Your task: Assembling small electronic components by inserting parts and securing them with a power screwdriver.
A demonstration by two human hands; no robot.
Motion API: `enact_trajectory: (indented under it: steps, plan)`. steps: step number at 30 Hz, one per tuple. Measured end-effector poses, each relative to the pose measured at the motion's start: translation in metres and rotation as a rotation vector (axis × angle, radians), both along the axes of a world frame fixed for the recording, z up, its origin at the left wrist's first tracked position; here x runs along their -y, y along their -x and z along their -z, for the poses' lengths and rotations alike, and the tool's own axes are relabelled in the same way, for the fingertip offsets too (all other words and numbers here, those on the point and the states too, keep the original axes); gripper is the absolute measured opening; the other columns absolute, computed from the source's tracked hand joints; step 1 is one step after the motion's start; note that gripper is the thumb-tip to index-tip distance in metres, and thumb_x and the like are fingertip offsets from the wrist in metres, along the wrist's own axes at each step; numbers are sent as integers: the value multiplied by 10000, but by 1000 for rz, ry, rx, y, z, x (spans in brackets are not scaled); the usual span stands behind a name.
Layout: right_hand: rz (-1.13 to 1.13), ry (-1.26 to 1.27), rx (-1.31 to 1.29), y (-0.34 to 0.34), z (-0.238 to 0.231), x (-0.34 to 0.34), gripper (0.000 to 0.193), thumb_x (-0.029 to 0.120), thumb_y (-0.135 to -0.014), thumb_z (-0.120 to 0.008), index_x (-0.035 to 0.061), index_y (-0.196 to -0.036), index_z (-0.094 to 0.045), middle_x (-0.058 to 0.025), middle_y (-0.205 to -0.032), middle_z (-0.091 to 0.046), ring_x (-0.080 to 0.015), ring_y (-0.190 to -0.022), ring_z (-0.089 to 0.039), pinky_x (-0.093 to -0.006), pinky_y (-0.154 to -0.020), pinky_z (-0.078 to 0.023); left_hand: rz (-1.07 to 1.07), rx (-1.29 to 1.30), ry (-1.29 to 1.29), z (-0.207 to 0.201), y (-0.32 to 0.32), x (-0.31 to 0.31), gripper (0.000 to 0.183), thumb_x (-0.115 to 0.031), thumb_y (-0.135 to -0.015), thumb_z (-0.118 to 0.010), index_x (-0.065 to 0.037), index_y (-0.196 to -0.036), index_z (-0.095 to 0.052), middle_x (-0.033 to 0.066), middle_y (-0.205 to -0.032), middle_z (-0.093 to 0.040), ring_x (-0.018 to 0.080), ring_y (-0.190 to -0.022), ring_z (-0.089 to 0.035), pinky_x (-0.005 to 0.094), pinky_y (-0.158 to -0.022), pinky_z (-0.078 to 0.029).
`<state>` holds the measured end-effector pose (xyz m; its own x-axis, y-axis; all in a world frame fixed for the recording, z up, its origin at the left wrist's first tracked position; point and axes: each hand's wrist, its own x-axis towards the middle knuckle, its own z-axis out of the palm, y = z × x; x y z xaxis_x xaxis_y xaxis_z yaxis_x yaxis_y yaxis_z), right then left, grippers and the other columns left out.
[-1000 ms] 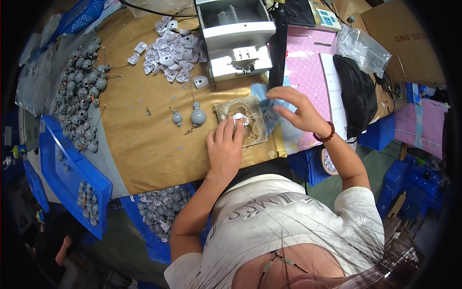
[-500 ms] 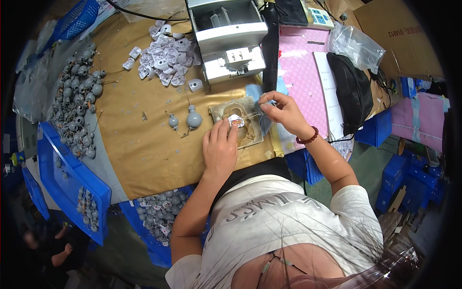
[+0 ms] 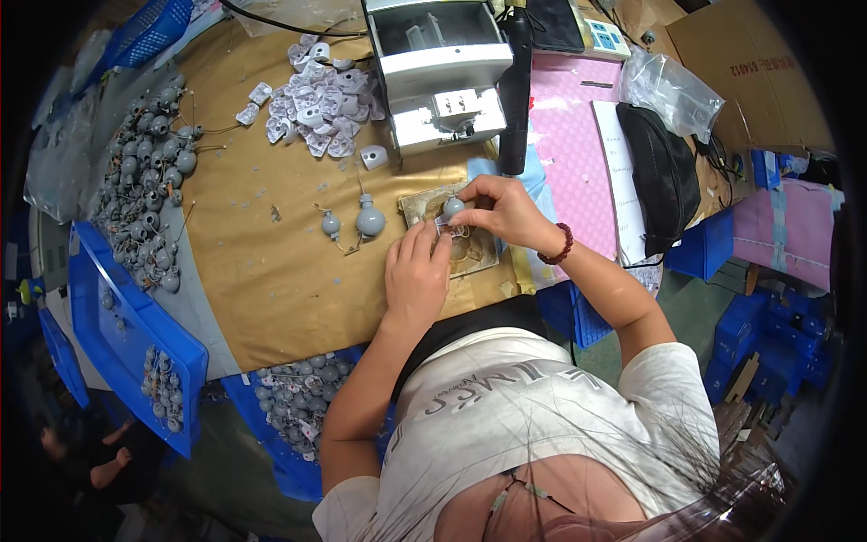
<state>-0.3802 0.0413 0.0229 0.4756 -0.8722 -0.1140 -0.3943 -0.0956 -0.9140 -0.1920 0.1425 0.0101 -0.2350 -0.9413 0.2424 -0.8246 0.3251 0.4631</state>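
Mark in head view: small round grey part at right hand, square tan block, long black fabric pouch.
Small round grey part [image 3: 453, 207]: head view, on its rounded body.
Square tan block [image 3: 485, 258]: head view, rim near lower-right corner.
Long black fabric pouch [image 3: 664, 179]: head view, middle of upper face.

Brown-covered workbench [image 3: 271, 303] above green floor [image 3: 688, 316]
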Motion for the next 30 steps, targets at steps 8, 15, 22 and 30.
enact_trajectory:
  steps: [8,15,22,30]
  plan:
    - [-56,250,-148,-5,-2,-8,346,238,-779,-863,8,-925,-650,-105,-783,-642,-196,-644,-620,-305,-584,-500,-9,-43,10,-2,-1,2,341,-14,-754,-679,-53,-1092,-700,120,-1173,-637,300,-1160,-599,426,-954,-468]
    - [8,288,-195,-7,6,-15,395,258,-792,-850,24,-1014,-623,-97,-805,-625,-227,-633,-598,-322,-588,-505,-8,-48,-7,-3,-1,4,347,-34,-772,-693,-65,-1118,-688,118,-1156,-639,304,-1151,-595,423,-947,-468]
    - [21,379,-164,-7,-4,-10,519,283,-774,-843,38,-1162,-601,-140,-1013,-640,-311,-907,-639,-390,-759,-520,-91,-68,-62,-17,13,21,481,-146,-818,-744,-69,-1271,-601,90,-1155,-633,302,-1106,-569,428,-914,-467]
    - [523,316,156,30,0,88,595,162,-882,-755,-23,-1383,-491,-120,-1109,-663,-235,-1022,-623,-362,-892,-502,-74,-19,32,-4,15,24,436,-106,-785,-736,-45,-1203,-627,96,-1095,-643,298,-1047,-584,411,-880,-493]
